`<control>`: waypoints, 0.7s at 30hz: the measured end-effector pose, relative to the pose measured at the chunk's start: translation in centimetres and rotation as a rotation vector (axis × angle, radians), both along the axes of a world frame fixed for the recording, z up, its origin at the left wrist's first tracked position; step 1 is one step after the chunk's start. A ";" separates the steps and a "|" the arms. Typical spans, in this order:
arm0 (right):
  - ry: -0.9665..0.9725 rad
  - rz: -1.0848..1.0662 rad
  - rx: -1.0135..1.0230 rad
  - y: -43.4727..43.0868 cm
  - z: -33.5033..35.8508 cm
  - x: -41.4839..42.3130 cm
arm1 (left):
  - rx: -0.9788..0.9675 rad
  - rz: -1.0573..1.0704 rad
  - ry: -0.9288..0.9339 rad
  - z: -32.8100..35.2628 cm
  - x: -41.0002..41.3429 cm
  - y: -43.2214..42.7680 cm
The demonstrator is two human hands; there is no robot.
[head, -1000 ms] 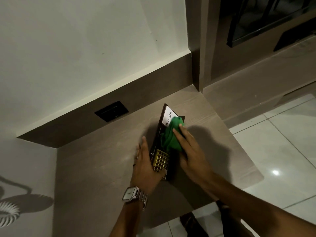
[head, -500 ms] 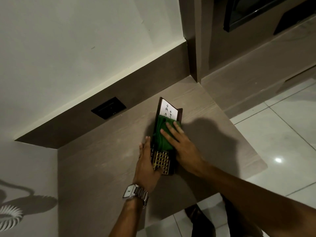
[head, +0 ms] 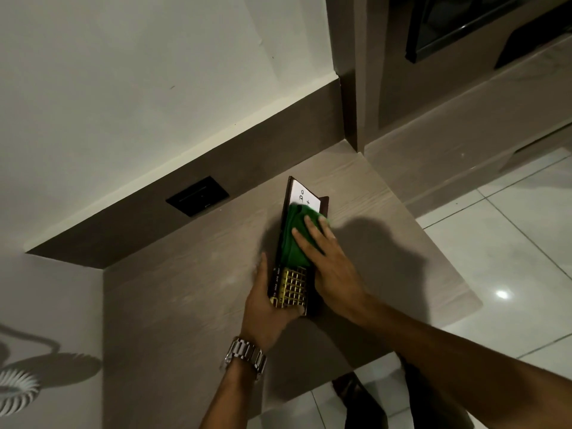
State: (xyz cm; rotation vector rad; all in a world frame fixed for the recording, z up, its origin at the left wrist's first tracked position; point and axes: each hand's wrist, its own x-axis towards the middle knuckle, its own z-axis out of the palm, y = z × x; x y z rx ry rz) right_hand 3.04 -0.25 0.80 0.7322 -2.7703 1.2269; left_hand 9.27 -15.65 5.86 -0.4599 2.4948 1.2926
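Note:
A long dark-framed board (head: 291, 289) lies on the wooden desk (head: 192, 292). It has a white handwritten panel at its far end and a gold grid at its near end. A green cloth (head: 294, 239) covers its middle. My right hand (head: 328, 258) presses flat on the cloth with straight fingers. My left hand (head: 266, 301), with a metal watch on the wrist, holds the board's near left edge, thumb curled under the gold grid.
A black wall socket plate (head: 197, 196) sits on the brown backsplash behind the desk. A dark cabinet (head: 464, 57) stands at the right, with white floor tiles (head: 510, 243) beyond the desk edge. A round white ribbed object (head: 15, 388) is at the lower left.
My right hand has slid the green cloth back along the board toward its near end, then slightly forward. The left hand's grip moved a little nearer the gold grid.

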 end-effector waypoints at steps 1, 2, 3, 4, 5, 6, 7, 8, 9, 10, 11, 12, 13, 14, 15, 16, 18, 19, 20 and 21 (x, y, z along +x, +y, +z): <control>0.045 0.054 0.011 -0.2 0.0 0.8 | 0.037 0.035 -0.008 -0.1 0.2 0.0; 0.094 0.116 0.030 -0.4 -0.3 1.7 | 0.052 0.067 -0.010 -0.3 0.5 0.0; 0.146 0.176 0.050 -0.5 -0.7 2.7 | 0.057 0.093 -0.008 -0.5 0.7 -0.1; 0.192 0.228 0.069 -0.6 -1.0 3.5 | 0.060 0.110 -0.002 -0.6 0.9 -0.1; 0.222 0.266 0.085 -0.6 -1.2 3.9 | 0.060 0.114 0.004 -0.5 0.9 -0.1; 0.244 0.278 0.093 -0.5 -1.2 3.7 | 0.054 0.106 0.006 -0.2 0.8 -0.1; 0.249 0.266 0.089 -0.5 -1.1 3.1 | 0.049 0.089 0.006 0.0 0.7 -0.1; 0.232 0.227 0.078 -0.5 -0.9 2.1 | 0.045 0.062 0.002 0.2 0.5 -0.1; 0.191 0.165 0.068 -0.6 -0.6 1.0 | 0.042 0.033 -0.002 0.2 0.3 -0.2; 0.133 0.100 0.059 -0.7 -0.2 -0.2 | 0.035 0.011 -0.009 0.2 0.2 -0.2; 0.079 0.044 0.051 -0.9 0.0 -1.0 | 0.023 -0.002 -0.017 0.3 0.2 -0.2; 0.044 0.011 0.042 -1.2 0.1 -1.3 | 0.013 -0.007 -0.024 0.3 0.2 -0.2; 0.038 0.006 0.031 -1.5 0.1 -1.0 | 0.003 -0.004 -0.027 0.3 0.1 -0.3; 0.061 0.031 0.027 -1.8 0.0 -0.2 | -0.003 0.006 -0.028 0.3 0.2 -0.4; 0.107 0.089 0.032 -1.9 -0.4 1.0 | -0.011 0.023 -0.029 0.2 0.2 -0.6; 0.160 0.165 0.039 -1.9 -0.9 2.4 | -0.019 0.036 -0.037 0.1 0.3 -0.7; 0.239 0.276 0.058 -1.4 -1.6 3.9 | -0.034 0.040 -0.052 0.3 0.4 -0.7; 0.266 0.284 0.065 -1.0 -1.7 3.6 | -0.030 0.026 -0.043 0.4 0.4 -0.6; 0.270 0.255 0.068 -0.8 -1.6 2.6 | -0.019 0.005 -0.031 0.4 0.4 -0.5; 0.232 0.195 0.063 -0.7 -1.3 1.3 | -0.015 -0.015 -0.024 0.6 0.3 -0.4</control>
